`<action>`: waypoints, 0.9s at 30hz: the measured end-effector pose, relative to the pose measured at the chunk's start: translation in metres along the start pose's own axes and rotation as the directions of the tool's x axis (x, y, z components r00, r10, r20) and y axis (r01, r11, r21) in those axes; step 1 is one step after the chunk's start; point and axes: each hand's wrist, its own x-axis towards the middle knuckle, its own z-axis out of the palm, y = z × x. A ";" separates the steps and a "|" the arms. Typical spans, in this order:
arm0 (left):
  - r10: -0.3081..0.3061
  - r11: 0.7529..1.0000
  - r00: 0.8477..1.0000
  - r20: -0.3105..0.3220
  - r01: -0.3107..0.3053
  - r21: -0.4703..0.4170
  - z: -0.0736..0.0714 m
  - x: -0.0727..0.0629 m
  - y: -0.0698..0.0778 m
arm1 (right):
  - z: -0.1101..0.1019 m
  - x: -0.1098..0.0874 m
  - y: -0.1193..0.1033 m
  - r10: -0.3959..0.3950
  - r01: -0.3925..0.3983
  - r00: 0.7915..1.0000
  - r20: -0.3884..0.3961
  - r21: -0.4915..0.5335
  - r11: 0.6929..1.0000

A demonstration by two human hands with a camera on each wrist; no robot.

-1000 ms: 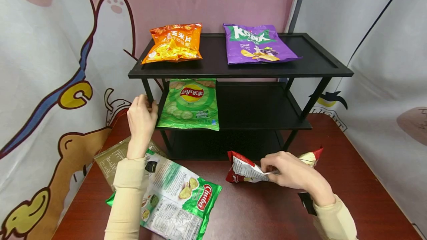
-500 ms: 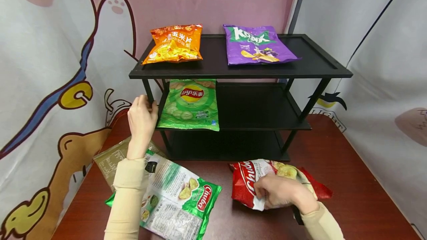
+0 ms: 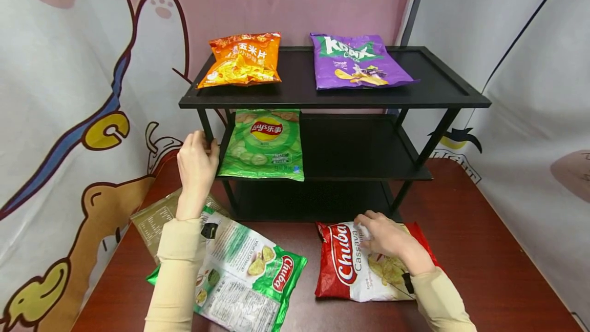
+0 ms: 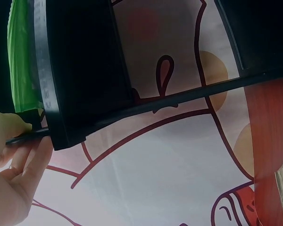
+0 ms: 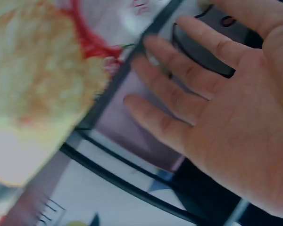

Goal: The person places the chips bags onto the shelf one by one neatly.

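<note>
My left hand (image 3: 197,165) grips the left post (image 4: 28,135) of a black three-tier shelf (image 3: 359,147), thumb on one side and fingers on the other. My right hand (image 3: 384,237) is spread over a red and white bag of Chuba cassava chips (image 3: 343,270), which lies front up on the table before the shelf. In the right wrist view the fingers (image 5: 179,101) are extended and hold nothing, with the bag's chip picture close by. A green bag of Lay's chips (image 3: 265,142) leans on the middle tier, beside my left hand.
On the top tier sit an orange snack bag (image 3: 244,60) and a purple one (image 3: 359,63). A green and white Chuba bag (image 3: 249,270) lies back up on the table (image 3: 484,270), partly under my left forearm. Behind it is a gold-brown packet (image 3: 154,224).
The red chip bag, pinched by my right hand earlier, has turned from its edge to lie flat, front up. My right hand has let go. The left hand stays on the post.
</note>
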 end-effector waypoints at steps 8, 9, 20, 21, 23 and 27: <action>0.000 1.000 1.000 0.005 0.000 0.005 0.001 -0.001 0.000 | 0.022 0.010 0.016 0.060 -0.058 0.998 0.030 -0.074 0.996; -0.001 1.000 1.000 0.004 0.001 0.006 0.000 -0.001 0.000 | 0.023 0.011 0.017 0.062 -0.060 0.998 0.019 -0.087 0.994; -0.004 1.000 1.000 0.002 0.004 0.001 0.000 0.000 0.000 | 0.024 0.016 0.021 0.022 -0.024 1.000 -0.011 -0.209 0.978; -0.005 1.000 1.000 0.003 0.005 0.000 0.000 0.000 0.000 | 0.022 0.016 0.021 0.015 -0.017 1.000 -0.010 -0.208 0.978; -0.005 1.000 1.000 0.004 0.005 -0.002 0.000 0.000 0.000 | 0.019 0.015 0.021 0.004 -0.003 1.000 0.001 -0.200 0.980; -0.003 1.000 1.000 0.005 0.003 -0.003 0.000 0.001 0.001 | 0.012 0.011 0.021 -0.069 0.067 0.998 -0.008 -0.163 0.984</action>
